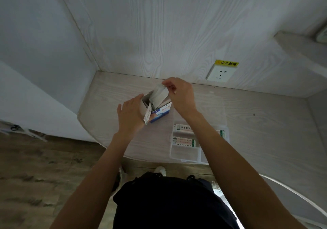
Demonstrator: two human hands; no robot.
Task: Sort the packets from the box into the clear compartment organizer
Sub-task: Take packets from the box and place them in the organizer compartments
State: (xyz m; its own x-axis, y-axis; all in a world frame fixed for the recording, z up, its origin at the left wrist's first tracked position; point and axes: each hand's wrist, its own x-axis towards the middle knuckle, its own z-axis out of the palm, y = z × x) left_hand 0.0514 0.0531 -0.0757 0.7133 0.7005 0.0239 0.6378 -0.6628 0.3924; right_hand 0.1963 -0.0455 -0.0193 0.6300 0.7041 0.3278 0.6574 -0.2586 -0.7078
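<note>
A small blue and white box [160,113] stands open on the pale wooden table [109,94]. My left hand [131,114] steadies the box at its left side, next to an open flap. My right hand [178,92] pinches the top of a stack of white packets [160,94] that sticks up out of the box. The clear compartment organizer [187,151] lies to the right, nearer me, partly under my right forearm. Two of its compartments hold white packets with green marks [184,141].
A white wall socket [221,74] with a yellow warning label sits on the back panel to the right. The table's curved front edge [99,138] runs close to my legs. Wooden floor lies to the left, and a white wall stands at far left.
</note>
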